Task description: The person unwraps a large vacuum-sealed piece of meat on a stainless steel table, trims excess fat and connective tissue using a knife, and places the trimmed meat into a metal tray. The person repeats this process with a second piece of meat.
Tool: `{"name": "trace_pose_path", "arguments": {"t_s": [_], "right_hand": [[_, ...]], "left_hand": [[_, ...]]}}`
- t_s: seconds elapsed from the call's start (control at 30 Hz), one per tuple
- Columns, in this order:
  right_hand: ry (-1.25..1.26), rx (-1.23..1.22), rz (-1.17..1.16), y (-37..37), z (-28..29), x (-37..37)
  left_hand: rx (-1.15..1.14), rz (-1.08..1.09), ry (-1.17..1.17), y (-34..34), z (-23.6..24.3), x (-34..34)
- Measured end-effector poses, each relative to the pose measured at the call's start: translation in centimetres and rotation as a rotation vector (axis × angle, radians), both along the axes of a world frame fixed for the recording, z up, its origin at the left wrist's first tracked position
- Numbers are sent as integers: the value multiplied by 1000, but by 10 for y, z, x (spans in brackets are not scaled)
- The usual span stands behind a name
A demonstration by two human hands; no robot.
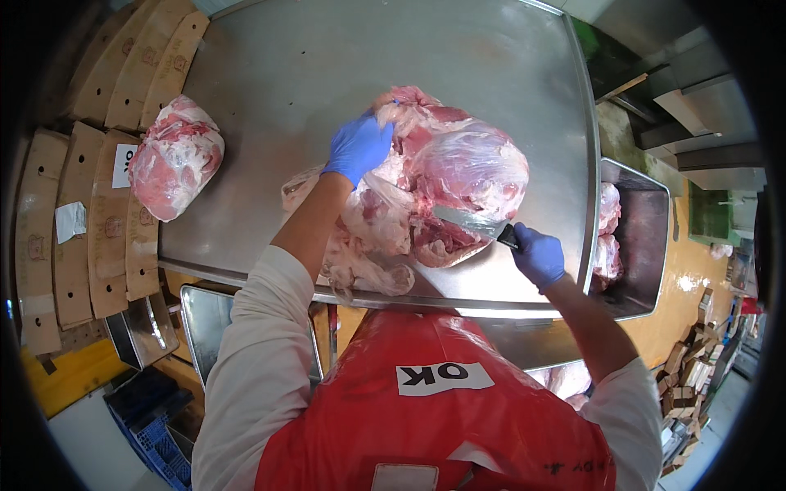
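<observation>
A large piece of raw meat (471,159) with pale fat and a shiny membrane lies on the steel table (270,74) before me. My left hand (360,149), in a blue glove, is closed on the meat's upper left edge; its fingertips are partly hidden there. In my blue-gloved right hand (539,257) is a knife (509,237) with a black handle. Its blade rests against the lower right of the meat, and part of the blade is hard to make out. Loose fatty trimmings (368,262) lie left of and below the meat, toward the table's near edge.
Another piece of meat (178,159) sits at the table's left edge beside stacked cardboard boxes (106,221). Right of the table stands a steel bin (643,237) with meat pieces inside. Below the left corner is a steel tub (209,323); blue crates (151,425) lie farther down.
</observation>
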State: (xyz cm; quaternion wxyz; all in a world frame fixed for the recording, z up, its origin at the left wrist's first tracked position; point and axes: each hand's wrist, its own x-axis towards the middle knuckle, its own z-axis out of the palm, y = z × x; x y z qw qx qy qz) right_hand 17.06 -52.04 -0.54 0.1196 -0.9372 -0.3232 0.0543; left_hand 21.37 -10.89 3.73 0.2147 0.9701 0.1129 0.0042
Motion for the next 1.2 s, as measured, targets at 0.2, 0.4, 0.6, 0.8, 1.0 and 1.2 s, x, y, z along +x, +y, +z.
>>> {"name": "trace_pose_path", "arguments": {"t_s": [0.2,0.4,0.6,0.8,1.0,1.2], "right_hand": [[43,29,-36,6,0,-21],[35,-58,-61,7,103,-45],[8,-30,-48,16,175,-57],[-12,-156,-41,43,216,-66],[19,-304,-38,73,260,-44],[-59,-489,133,112,264,-44]], "left_hand": [[-77,-33,89,5,10,-3],[-142,-132,-347,17,21,-42],[184,-471,-128,-22,16,-124],[-445,-366,-337,-24,-13,-120],[-831,-209,-315,-20,-21,-117],[-631,-187,-472,-30,-9,-151]]}}
